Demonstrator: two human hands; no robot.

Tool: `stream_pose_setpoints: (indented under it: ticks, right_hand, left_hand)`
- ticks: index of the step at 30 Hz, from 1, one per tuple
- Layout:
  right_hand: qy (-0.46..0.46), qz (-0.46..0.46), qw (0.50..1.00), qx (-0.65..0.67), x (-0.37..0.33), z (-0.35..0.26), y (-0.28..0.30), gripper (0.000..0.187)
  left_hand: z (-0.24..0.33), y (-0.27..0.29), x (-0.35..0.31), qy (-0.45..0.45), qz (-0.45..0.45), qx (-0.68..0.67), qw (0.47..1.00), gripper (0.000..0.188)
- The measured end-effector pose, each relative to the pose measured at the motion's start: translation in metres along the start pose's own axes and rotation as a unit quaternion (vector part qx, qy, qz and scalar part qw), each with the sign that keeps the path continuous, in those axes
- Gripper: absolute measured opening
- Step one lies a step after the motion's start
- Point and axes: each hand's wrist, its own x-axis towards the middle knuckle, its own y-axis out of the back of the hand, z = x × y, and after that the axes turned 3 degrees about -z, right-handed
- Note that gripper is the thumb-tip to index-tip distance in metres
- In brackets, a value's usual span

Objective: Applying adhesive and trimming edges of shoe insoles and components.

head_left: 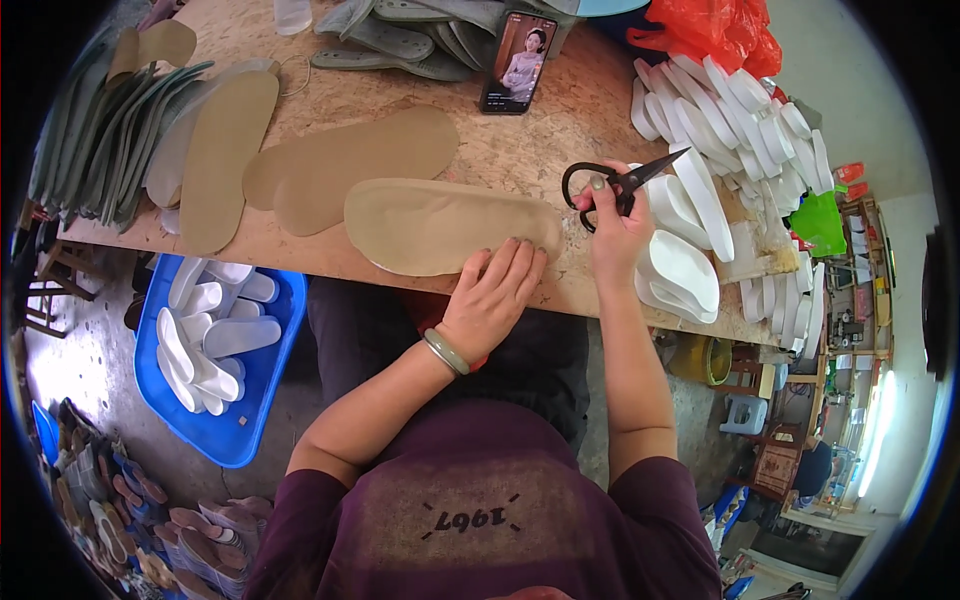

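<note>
A beige insole (430, 225) lies on the wooden table in front of me, with a pale edge showing under its near left side. My left hand (500, 285) rests on its right part, fingers stretched out flat, a bangle on the wrist. Just right of the insole, my right hand (612, 215) holds black-handled scissors (630, 185), their dark blades pointing up and to the right. More beige insoles (350, 165) overlap farther left, and another (232, 160) lies beside them. White wedge-shaped sole pieces (678, 275) lie close to the right of my right hand.
Grey sole sheets (110, 150) are stacked at the far left, and grey soles (410, 40) pile up at the back. A phone (518, 62) stands near them. White pieces (735, 115) heap at the right below a red bag (710, 30). A blue basket (250, 400) holds more pieces.
</note>
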Motion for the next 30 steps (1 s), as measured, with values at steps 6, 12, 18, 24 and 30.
stream_pose_setpoints:
  ticks: [6, 12, 18, 24, 30]
  right_hand:
    - [-0.038, -0.198, 0.954, -0.22, -0.022, -0.032, -0.013, 0.023]
    - [-0.071, -0.199, 0.912, -0.352, -0.019, -0.031, -0.022, 0.037]
    - [-0.047, -0.148, 0.918, -0.364, -0.025, -0.031, -0.026, 0.041]
    - [-0.016, -0.149, 0.899, -0.411, -0.022, -0.026, -0.038, 0.042]
    - [-0.027, -0.078, 0.973, -0.214, -0.036, -0.012, -0.021, 0.031]
  left_hand:
    - [-0.002, 0.0, -0.005, 0.005, -0.001, 0.005, 1.0, 0.046]
    - [-0.003, -0.002, -0.006, -0.018, 0.0, 0.018, 1.0, 0.043]
    - [-0.002, -0.002, -0.005, -0.014, 0.003, 0.021, 1.0, 0.04]
    - [-0.005, 0.001, -0.006, -0.02, -0.009, 0.015, 1.0, 0.038]
    - [-0.004, -0.004, -0.007, -0.023, 0.013, 0.029, 0.999, 0.043]
